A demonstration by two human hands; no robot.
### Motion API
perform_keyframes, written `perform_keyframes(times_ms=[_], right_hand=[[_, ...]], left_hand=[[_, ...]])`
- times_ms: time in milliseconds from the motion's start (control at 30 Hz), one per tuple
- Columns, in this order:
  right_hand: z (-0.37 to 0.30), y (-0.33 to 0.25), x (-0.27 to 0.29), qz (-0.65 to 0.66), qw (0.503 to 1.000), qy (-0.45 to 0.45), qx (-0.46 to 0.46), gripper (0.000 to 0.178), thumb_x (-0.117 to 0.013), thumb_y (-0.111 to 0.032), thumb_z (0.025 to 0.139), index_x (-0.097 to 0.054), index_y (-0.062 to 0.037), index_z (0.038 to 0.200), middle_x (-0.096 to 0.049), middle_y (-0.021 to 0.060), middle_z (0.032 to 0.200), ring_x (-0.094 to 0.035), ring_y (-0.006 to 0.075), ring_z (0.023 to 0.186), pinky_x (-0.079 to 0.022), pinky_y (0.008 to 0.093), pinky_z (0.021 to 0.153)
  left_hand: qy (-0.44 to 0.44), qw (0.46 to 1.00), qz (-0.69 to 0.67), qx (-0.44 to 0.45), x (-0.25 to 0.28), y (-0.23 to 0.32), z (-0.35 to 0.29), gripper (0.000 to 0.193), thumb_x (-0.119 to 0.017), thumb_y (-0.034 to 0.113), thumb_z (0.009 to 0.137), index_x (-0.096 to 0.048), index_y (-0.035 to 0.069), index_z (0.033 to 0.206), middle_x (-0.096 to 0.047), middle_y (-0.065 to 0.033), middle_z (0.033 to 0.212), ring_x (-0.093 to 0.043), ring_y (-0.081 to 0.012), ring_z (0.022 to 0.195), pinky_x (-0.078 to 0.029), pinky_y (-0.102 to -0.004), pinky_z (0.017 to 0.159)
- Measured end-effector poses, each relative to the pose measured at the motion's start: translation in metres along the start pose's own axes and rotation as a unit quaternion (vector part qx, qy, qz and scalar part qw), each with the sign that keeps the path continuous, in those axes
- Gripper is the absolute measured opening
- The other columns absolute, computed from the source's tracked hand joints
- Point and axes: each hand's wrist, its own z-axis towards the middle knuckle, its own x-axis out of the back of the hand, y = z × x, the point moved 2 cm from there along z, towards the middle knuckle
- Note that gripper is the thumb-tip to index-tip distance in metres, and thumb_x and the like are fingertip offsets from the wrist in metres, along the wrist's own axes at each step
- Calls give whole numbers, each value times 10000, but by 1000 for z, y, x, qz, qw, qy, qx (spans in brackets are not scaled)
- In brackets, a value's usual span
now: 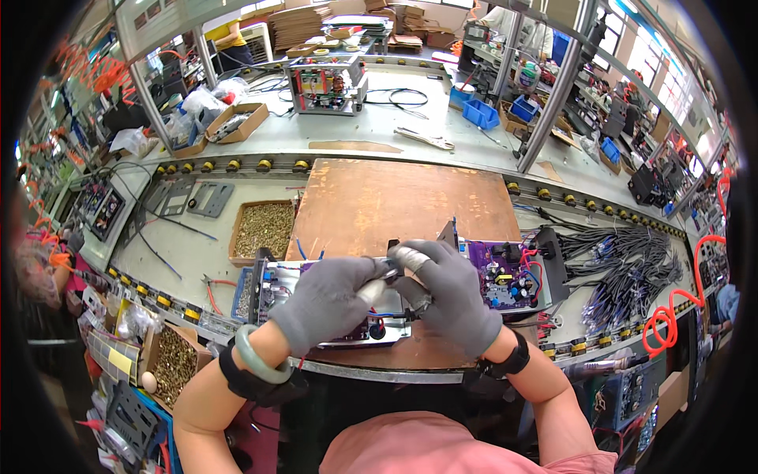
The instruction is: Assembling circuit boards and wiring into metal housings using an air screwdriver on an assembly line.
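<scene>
Meeting above the open electronics unit (385, 332), left hand (325, 299) and right hand (454, 292) curl half-closed, any grip hidden, and one slip could jar its parts!

- One view, from the left of two wide fisheye cameras worn on the person's head
- It faces down and forward, with the pink shirt (466, 446) at the lower edge
- Close to the left hand (328, 300) and right hand (458, 296) at centre; cardboard stacks (296, 30) lie far off at the top
- The near workbench edge (387, 376) bends, and darkness rounds off the corners
</scene>
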Motion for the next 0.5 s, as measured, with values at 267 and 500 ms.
perform_keyframes(times_ms=[267,500], right_hand=[[6,11,-1,-31,996,-71,-37,103,-697,-169,833,-683,-80,883,-643,87,785,-633,306,765,-477,417,686],[-39,10,-42,45,974,-47,-216,596,-645,-200,886,-423,56,1376,-600,289,1195,-619,445,1046,-526,480,862]], left_hand=[[88,970,-221,42,-21,-11,5,133,-670,67,871,-718,-11,968,-706,-106,778,-661,-124,711,-530,-303,659],[115,984,137,-6,-34,-32,4,92,-700,155,789,-717,65,777,-669,-137,736,-665,-327,681,-521,-427,636]])
